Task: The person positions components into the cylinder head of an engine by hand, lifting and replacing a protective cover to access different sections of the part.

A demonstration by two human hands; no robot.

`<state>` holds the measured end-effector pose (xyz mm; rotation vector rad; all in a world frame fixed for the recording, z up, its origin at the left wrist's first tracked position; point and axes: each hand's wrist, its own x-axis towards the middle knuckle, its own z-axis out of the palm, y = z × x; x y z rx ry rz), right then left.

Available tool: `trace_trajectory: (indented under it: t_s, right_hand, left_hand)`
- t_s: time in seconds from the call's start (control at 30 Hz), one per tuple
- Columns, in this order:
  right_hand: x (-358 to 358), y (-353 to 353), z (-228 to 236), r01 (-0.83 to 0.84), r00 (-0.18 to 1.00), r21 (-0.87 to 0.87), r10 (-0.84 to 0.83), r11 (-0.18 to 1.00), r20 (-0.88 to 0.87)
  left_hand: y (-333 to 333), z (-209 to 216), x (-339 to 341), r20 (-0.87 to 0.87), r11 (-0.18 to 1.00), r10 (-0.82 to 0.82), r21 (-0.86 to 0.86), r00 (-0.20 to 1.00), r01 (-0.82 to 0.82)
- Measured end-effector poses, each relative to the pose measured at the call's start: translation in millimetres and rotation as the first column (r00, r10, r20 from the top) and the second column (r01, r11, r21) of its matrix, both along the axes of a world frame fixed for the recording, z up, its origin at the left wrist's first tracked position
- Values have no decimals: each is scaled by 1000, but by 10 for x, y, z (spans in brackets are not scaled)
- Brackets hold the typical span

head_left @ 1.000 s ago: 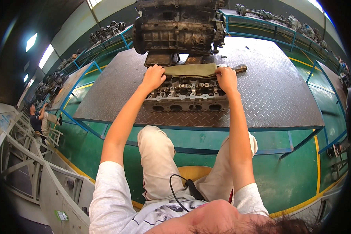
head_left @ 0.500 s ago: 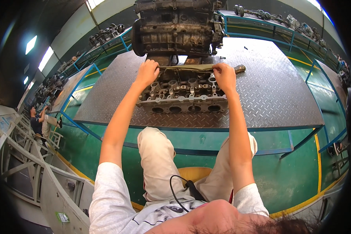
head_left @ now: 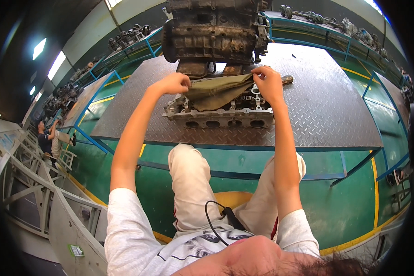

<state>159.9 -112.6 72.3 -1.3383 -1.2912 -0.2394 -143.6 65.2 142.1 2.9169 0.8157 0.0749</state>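
Observation:
An olive-brown cloth (head_left: 218,90) hangs between my two hands, its top edge raised and its lower part sagging over the cylinder head (head_left: 223,122). My left hand (head_left: 172,83) has its fingers curled at the cloth's left edge. At the upper right corner, my right hand (head_left: 269,83) pinches the cloth between thumb and fingers. The grey metal cylinder head lies on the table, its row of round ports facing me. The cloth hides much of its left and middle top; some valve gear shows at the right.
A large dirty engine block (head_left: 211,39) stands just behind the cylinder head on the diamond-plate table (head_left: 326,106). A short brown stub (head_left: 287,79) sticks out beside my right hand. Benches with metal parts (head_left: 303,16) line the back. A seated person (head_left: 46,138) is at far left.
The cloth, earlier stretched narrow along the back of the cylinder head, has opened out and droops over its top. My left hand has turned at the cloth's edge; the view has shifted slightly.

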Motion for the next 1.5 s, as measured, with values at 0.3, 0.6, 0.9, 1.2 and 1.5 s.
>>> trace_trajectory:
  t_s: [0.3, 0.6, 0.9, 1.2, 1.5]
  right_hand:
    - [-217, 18, 297, 56, 978, -105, -33, 993, 208]
    - [-652, -97, 1582, 116, 938, -110, -73, 987, 338]
    - [-287, 166, 1920, 75, 945, -408, 66, 910, 321]
    - [17, 418, 1581, 331, 915, -12, -319, 943, 246]
    - [384, 371, -183, 320, 915, -612, -69, 724, 397]
  left_hand:
    - [-698, 7, 383, 248, 996, -61, -43, 967, 74]
    - [-521, 71, -101, 479, 996, -32, 87, 877, -12]
    - [-181, 581, -169, 413, 978, -27, 200, 910, -62]
    - [121, 764, 457, 572, 523, -375, 780, 729, -343]
    - [89, -1040, 539, 178, 913, -116, 406, 977, 34]
